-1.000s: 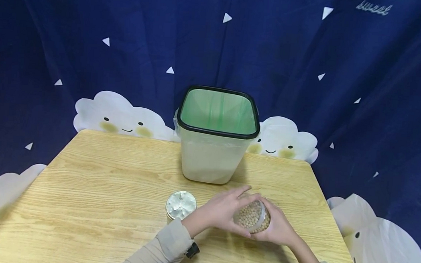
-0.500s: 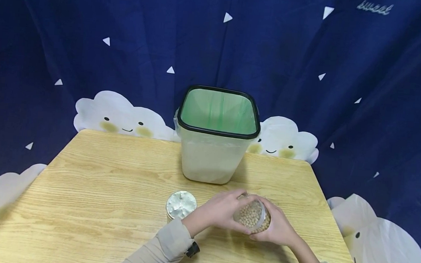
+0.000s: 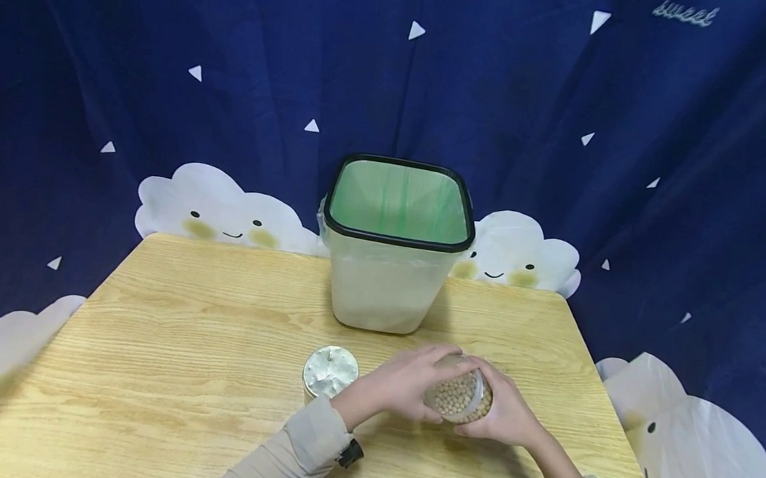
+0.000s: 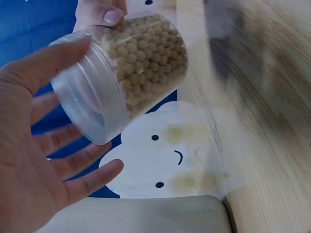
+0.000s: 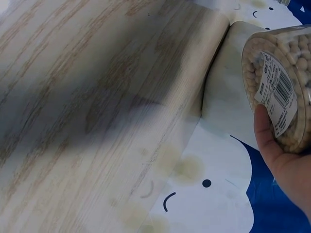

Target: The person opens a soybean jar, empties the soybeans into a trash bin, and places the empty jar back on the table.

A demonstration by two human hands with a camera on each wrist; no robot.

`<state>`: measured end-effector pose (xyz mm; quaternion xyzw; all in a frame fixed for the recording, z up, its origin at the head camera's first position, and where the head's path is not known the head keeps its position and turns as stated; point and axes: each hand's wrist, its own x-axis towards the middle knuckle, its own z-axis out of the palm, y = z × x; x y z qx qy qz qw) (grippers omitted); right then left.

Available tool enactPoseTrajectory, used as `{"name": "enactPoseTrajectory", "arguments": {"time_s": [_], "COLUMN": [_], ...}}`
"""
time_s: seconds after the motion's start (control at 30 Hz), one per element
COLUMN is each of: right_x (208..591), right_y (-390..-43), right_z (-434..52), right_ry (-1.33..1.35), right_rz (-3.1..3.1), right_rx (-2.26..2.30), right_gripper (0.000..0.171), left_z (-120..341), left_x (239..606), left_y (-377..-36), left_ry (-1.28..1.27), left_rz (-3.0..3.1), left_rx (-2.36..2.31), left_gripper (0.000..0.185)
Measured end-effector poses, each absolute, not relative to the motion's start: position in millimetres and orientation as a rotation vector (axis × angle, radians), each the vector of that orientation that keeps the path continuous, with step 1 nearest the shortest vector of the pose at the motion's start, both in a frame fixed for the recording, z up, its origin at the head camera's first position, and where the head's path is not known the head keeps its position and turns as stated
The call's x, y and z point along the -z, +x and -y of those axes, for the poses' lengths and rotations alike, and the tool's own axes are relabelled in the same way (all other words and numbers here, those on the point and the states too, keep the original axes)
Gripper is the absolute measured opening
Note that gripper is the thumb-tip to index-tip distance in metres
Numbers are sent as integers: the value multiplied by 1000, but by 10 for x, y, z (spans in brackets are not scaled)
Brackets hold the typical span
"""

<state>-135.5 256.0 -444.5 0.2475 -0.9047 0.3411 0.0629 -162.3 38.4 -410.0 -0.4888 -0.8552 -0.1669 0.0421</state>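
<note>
Head view shows both hands holding a clear jar of beans, tilted on its side just above the desk near its front edge. Left hand cups the jar's capped end with fingers loosely spread and thumb across the top; right hand grips the jar's base. A foil-topped tin stands just beside the left wrist, a green-lined bin behind.

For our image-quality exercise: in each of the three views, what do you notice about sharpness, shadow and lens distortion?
Head view: evenly lit and sharp; wide lens bows the table edges. Left wrist view: jar of beans is crisp, the wood behind smeared, with a dark shadow patch. Right wrist view: broad soft shadow across the table, grain slightly blurred; the jar's label stays readable as print.
</note>
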Motion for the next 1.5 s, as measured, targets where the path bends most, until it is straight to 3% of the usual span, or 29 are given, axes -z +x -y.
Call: {"name": "enactPoseTrajectory", "arguments": {"time_s": [0.23,0.5,0.67,0.83,1.1,1.37,1.5], "right_x": [4422,4426,4439,4439,4447,4445,4452], "right_y": [-1368,-1370,-1361,-1357,-1356,-1349,-1355], "right_z": [-2555,-2568,-2553,-2556,-2556,-2558,-2573], "right_ry": [746,748,763,746,755,777,764], "right_rz": [2737,2728,2720,2735,2710,2698,2701], "right_rx": [-1033,-1053,-1076,-1044,-1060,-1050,-1049], "right_gripper": [100,98,98,100,98,101,100], "left_z": [-355,-354,-358,-353,-371,-379,-369], "left_x": [4110,4061,4059,4070,4045,4055,4046], "left_y": [-1615,-1641,-1635,-1619,-1632,-1624,-1630], "left_ry": [-1384,-1564,-1476,-1353,-1540,-1391,-1441], "left_rz": [2637,2603,2634,2690,2635,2636,2651], "left_rx": [570,491,508,506,465,525,510], "left_gripper": [101,99,95,103,101,100,103]}}
